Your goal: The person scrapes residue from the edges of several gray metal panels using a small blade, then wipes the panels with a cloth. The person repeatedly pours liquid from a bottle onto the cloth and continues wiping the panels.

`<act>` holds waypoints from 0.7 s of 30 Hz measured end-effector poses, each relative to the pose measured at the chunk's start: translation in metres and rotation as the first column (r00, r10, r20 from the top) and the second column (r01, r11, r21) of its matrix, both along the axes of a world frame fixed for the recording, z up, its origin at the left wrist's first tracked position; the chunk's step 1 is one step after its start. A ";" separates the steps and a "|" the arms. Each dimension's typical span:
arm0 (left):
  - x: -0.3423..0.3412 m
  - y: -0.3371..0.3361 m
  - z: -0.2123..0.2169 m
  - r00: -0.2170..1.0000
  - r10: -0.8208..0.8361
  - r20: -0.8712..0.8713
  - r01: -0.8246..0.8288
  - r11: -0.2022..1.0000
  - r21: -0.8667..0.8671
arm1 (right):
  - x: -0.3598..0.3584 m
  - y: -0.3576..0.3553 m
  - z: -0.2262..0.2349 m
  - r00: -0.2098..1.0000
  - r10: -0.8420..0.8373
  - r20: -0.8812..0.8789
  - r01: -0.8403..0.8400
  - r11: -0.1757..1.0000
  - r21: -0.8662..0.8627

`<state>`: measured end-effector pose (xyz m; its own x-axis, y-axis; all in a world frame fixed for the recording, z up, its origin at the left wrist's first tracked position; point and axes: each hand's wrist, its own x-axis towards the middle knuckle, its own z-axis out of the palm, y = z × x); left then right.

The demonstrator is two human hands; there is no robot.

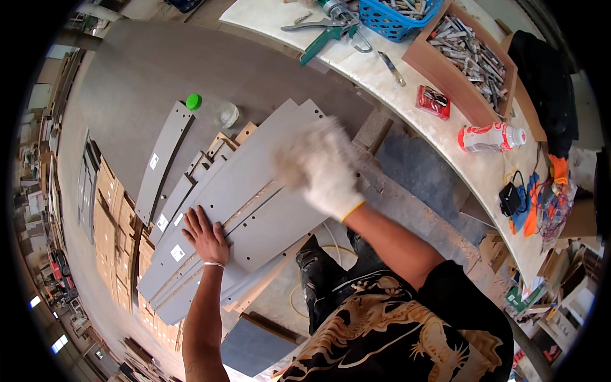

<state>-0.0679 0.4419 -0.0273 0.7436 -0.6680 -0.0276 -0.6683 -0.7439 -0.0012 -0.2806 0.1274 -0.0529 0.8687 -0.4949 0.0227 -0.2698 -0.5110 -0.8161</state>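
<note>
Several long grey panels (289, 230) with dark drilled holes lie side by side before me. My left hand (207, 237), bare with a pale wristband, rests flat on them, fingers spread, near a white label (177, 253). Over the panels' far right part is my right hand (328, 175), in a white glove with a yellow cuff. Motion smears its fingers; a brownish blur shows beside them, and I cannot make out whether it is something held. Beyond the panels lie a narrow grey board (162, 162) and a clear bottle (227, 115) with a green cap.
On the right, a white worktop (407, 121) bears a green-handled caulking gun (321, 41), a blue basket (386, 24), a utility knife (391, 69), a red packet (433, 103), a drink bottle (487, 138) and a wooden box (428, 58) of small pieces. Stacked boards (114, 223) stand left.
</note>
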 end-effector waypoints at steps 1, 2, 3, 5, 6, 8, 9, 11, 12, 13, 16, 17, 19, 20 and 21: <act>-0.001 -0.007 0.003 1.000 -0.007 -0.004 0.007 1.000 -0.004 | -0.002 -0.010 0.011 0.987 -0.104 -0.119 0.072 0.966 -0.246; -0.003 -0.011 0.004 1.000 -0.015 -0.007 0.015 1.000 -0.008 | -0.004 -0.005 0.011 0.953 -0.256 -0.165 0.175 0.904 -0.389; -0.004 -0.007 0.002 1.000 -0.016 0.000 0.016 1.000 0.002 | -0.006 0.003 0.013 0.895 -0.405 -0.188 0.256 0.810 -0.528; -0.002 -0.001 0.000 1.000 -0.013 0.007 0.013 1.000 -0.005 | -0.018 0.074 0.067 0.956 -0.133 -0.263 0.085 0.979 -0.184; -0.002 -0.005 0.000 1.000 -0.024 0.008 0.024 1.000 -0.013 | -0.032 0.084 0.025 0.999 0.004 -0.047 -0.003 1.000 0.026; -0.001 -0.007 -0.002 0.999 -0.036 0.012 0.036 0.999 -0.012 | -0.049 0.103 0.028 0.947 0.238 -0.216 -0.306 0.874 -0.377; 0.000 0.002 -0.005 1.000 -0.024 0.019 0.024 1.000 -0.005 | -0.048 0.073 0.043 0.973 0.058 -0.224 -0.143 0.913 -0.383; -0.002 -0.005 0.001 0.999 -0.035 0.008 0.035 0.999 0.008 | -0.058 0.003 0.033 0.859 -0.389 -0.334 0.181 0.840 -0.511; -0.001 -0.010 0.000 0.999 -0.037 0.007 0.037 0.999 0.007 | -0.052 0.012 0.037 0.919 -0.351 -0.178 0.332 0.934 -0.128; 0.000 -0.008 -0.003 0.999 -0.033 0.010 0.033 0.999 -0.008 | -0.041 0.032 0.047 0.929 -0.369 -0.006 0.355 0.889 0.288; 0.003 -0.003 -0.005 0.999 -0.032 0.010 0.033 0.999 -0.002 | -0.050 0.105 0.029 0.934 -0.123 -0.336 -0.110 0.795 -0.597; 0.002 0.000 -0.007 0.999 -0.034 0.020 0.034 0.999 -0.005 | -0.061 0.102 0.043 0.946 0.002 -0.325 -0.165 0.863 -0.477; 0.002 0.002 -0.007 0.998 -0.039 0.049 0.040 0.999 -0.013 | -0.084 0.068 0.050 0.971 -0.051 -0.234 -0.039 0.931 -0.364; 0.003 0.001 -0.006 0.998 -0.047 0.052 0.047 0.999 -0.013 | -0.090 0.040 0.045 0.957 -0.229 -0.177 0.152 0.918 -0.365; 0.004 -0.001 -0.008 0.997 -0.055 0.056 0.056 0.998 -0.013 | -0.086 0.048 0.041 0.861 -0.343 -0.375 -0.162 0.515 -0.842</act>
